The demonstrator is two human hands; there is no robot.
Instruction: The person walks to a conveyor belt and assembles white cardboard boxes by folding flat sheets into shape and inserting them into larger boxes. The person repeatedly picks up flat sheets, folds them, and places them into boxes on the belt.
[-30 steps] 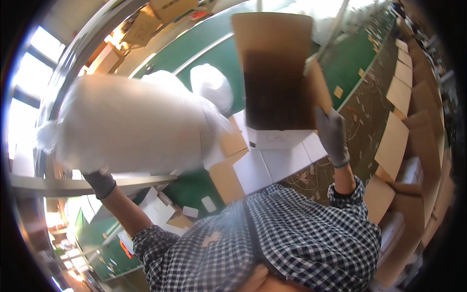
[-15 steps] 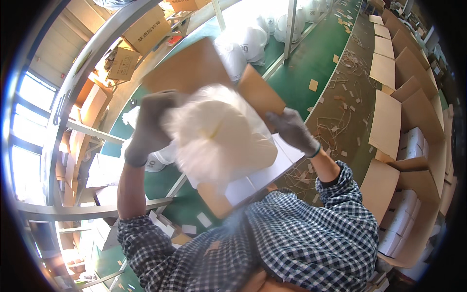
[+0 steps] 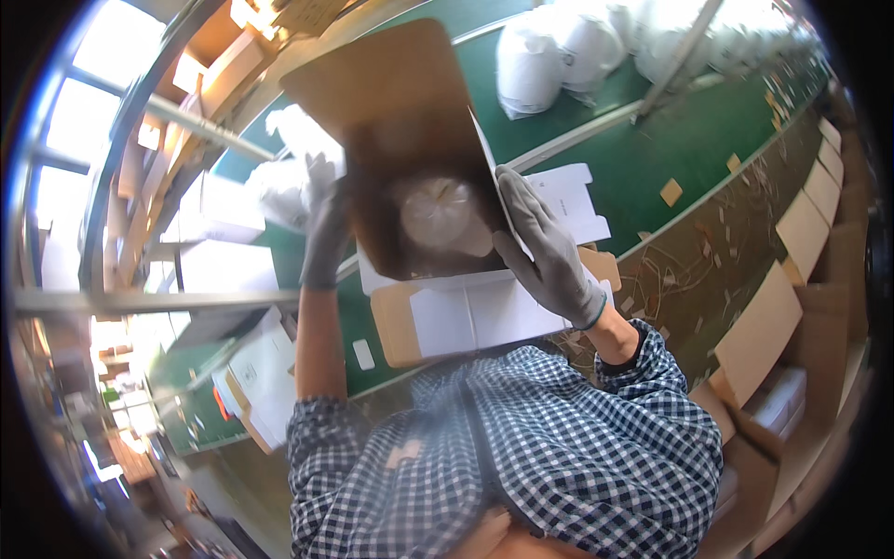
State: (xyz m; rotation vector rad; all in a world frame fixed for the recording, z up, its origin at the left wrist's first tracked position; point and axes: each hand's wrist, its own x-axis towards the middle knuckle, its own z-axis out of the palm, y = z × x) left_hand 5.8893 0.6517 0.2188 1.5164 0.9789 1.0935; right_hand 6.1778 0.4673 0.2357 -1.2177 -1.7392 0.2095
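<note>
In front of my chest an open cardboard box [image 3: 391,84], brown inside and white outside, is held between my two hands. At its bottom rests a rounded object in a clear or whitish plastic bag [image 3: 436,212]; its kind cannot be made out. My left hand [image 3: 326,219], in a grey glove, presses along the box's left side, somewhat blurred. On the right wall lies my gloved right hand [image 3: 549,247], its fingers extended together along the wall and its thumb apart near the opening. Below the opening, white panels with a brown end [image 3: 466,317] stretch toward my shirt.
Several white bagged objects [image 3: 531,65] stand on the green conveyor [image 3: 605,154] beyond a metal rail. White flattened boxes [image 3: 256,373] lie at the left by a metal frame bar [image 3: 186,301]. Open brown cartons [image 3: 764,326] line the right side, with scraps and string on the floor.
The bagged object has gone from above the box, near my left hand, down into it. My left hand has moved to the box's left side, and the view has turned.
</note>
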